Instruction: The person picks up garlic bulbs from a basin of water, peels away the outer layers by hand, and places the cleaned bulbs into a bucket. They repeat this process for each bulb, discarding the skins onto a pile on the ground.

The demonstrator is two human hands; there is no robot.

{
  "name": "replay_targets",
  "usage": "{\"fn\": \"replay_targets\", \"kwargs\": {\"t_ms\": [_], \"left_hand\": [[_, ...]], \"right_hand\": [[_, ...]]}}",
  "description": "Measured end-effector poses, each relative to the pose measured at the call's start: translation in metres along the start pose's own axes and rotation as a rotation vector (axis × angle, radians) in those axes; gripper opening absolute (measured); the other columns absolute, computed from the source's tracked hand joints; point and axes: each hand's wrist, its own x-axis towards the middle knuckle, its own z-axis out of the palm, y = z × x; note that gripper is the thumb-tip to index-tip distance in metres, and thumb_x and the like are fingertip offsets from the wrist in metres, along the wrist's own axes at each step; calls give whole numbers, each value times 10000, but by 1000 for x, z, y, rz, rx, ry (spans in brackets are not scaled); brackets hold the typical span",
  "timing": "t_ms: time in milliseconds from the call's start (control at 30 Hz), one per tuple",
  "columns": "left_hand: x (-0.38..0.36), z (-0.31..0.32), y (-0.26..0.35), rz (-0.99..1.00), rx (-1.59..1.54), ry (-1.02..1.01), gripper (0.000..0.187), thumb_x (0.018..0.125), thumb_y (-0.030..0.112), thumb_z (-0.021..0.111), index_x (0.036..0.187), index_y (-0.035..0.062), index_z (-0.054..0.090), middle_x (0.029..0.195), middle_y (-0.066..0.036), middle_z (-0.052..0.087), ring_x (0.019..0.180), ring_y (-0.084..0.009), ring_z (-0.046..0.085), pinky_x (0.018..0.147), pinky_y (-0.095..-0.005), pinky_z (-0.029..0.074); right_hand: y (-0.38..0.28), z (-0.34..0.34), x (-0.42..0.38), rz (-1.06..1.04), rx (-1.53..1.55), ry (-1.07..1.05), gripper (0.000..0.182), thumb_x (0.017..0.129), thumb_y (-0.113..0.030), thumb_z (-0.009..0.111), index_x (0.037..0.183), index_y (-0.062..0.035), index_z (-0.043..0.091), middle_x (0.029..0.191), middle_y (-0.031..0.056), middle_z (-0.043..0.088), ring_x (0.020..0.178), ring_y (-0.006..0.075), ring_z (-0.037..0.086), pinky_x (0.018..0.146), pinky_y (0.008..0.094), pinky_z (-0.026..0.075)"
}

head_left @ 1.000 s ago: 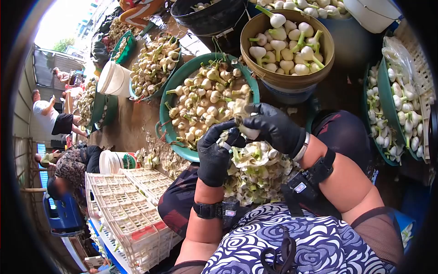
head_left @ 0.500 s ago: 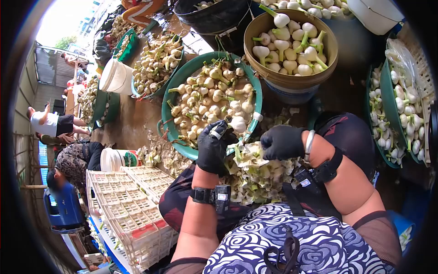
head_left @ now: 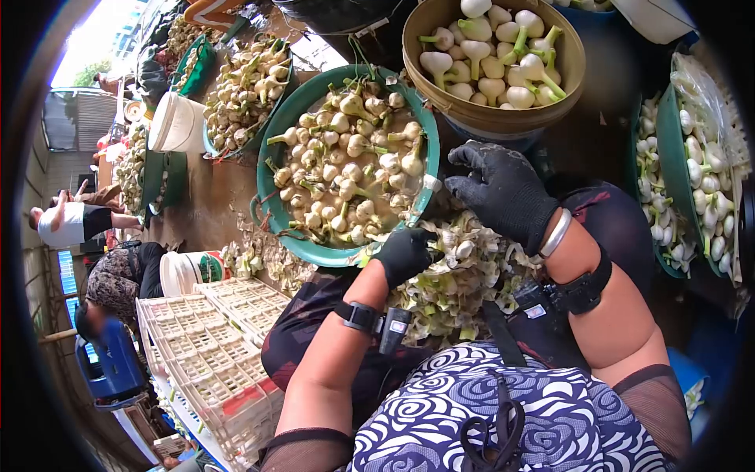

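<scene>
My left hand (head_left: pixel 405 256), in a black glove, is closed low over a pile of garlic peelings (head_left: pixel 452 295) between my knees. Whatever its curled fingers hold, if anything, is hidden. My right hand (head_left: pixel 507 189), gloved too, is raised above the pile with its fingers apart and nothing visible in them. It is beside the right rim of a green basin (head_left: pixel 271 118), where unpeeled garlic bulbs (head_left: pixel 346 161) sit in brownish water. Beyond that hand stands a tan bucket (head_left: pixel 578 59) of peeled white garlic bulbs (head_left: pixel 491 67) with short stems.
A white plastic crate (head_left: pixel 212 330) is on my left, near a white bucket (head_left: pixel 179 274). More garlic fills tubs at the far left and a green tub (head_left: pixel 672 165) on the right. A black tub (head_left: pixel 346 16) stands behind the basin. Another person (head_left: pixel 122 279) is at the left.
My right hand has gone from closed to open and moved up, away from the pile. My left hand has come down toward the peelings; the bulb by its fingers no longer shows there.
</scene>
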Motion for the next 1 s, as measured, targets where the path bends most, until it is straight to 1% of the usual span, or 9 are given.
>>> {"fn": "replay_targets", "kwargs": {"t_ms": [133, 200, 267, 300, 433, 467, 733, 867, 1000], "left_hand": [[22, -6, -38, -239, -301, 195, 356, 772, 253, 648, 1090, 94, 634, 1058, -183, 626, 988, -317, 601, 842, -366, 475], [37, 6, -69, -255, -18, 385, 449, 810, 326, 638, 1147, 33, 583, 1090, -199, 615, 990, -329, 598, 859, -359, 464], [51, 32, -93, -438, -79, 269, 508, 822, 376, 633, 1182, 26, 553, 1094, -208, 612, 982, -338, 595, 854, -377, 464], [53, 53, -89, -363, -678, 250, 500, 817, 367, 650, 1167, 24, 553, 1076, -205, 616, 943, -341, 597, 832, -406, 465], [60, 87, -1, 227, -669, 478, 465, 765, 229, 692, 1171, 62, 536, 1166, -181, 554, 1049, -350, 527, 917, -420, 406], [56, 81, 9, 199, -691, 264, 458, 773, 207, 680, 1184, 69, 534, 1225, -190, 513, 1092, -338, 510, 934, -406, 401], [39, 15, -69, -382, -573, 358, 329, 802, 148, 646, 1109, 36, 613, 979, -164, 664, 865, -230, 647, 786, -326, 492], [83, 59, -160, -388, -444, 404, 308, 811, 169, 627, 1055, -18, 622, 977, -142, 669, 895, -202, 634, 846, -306, 475], [120, 88, -198, 20, 367, 400, 194, 776, 209, 516, 874, 81, 623, 834, -125, 651, 801, -283, 624, 866, -363, 469]], "right_hand": [[-3, -5, 0, 76, -6, -123, 325, 754, -187, 630, 997, 28, 607, 917, 195, 610, 789, 296, 617, 726, 355, 483], [-6, -6, 2, 102, 3, -133, 324, 754, -183, 630, 994, 32, 605, 906, 193, 609, 774, 288, 620, 718, 348, 484], [-5, -5, 6, 75, 43, -116, 324, 754, -181, 631, 994, 36, 603, 898, 192, 608, 774, 276, 622, 707, 345, 485], [-5, -5, 7, 79, 43, -118, 324, 754, -181, 631, 994, 36, 603, 898, 192, 608, 774, 276, 622, 707, 345, 485], [-2, 1, 4, 30, 15, -81, 325, 753, -175, 633, 1000, 35, 603, 905, 186, 612, 763, 260, 625, 699, 333, 491], [-2, 1, 4, -1, -2, -61, 324, 753, -172, 634, 1003, 33, 603, 911, 183, 614, 759, 255, 626, 698, 329, 492], [-2, 3, 0, -34, 84, -9, 262, 769, -224, 593, 902, 1, 581, 801, 200, 589, 793, 366, 580, 723, 444, 462], [-4, 3, 6, 37, 23, -74, 284, 759, -168, 632, 983, 5, 606, 899, 173, 615, 760, 263, 633, 680, 334, 495], [-3, 6, 9, 55, -26, -87, 276, 756, -186, 629, 974, -16, 610, 889, 170, 612, 771, 292, 619, 698, 351, 486]]}}
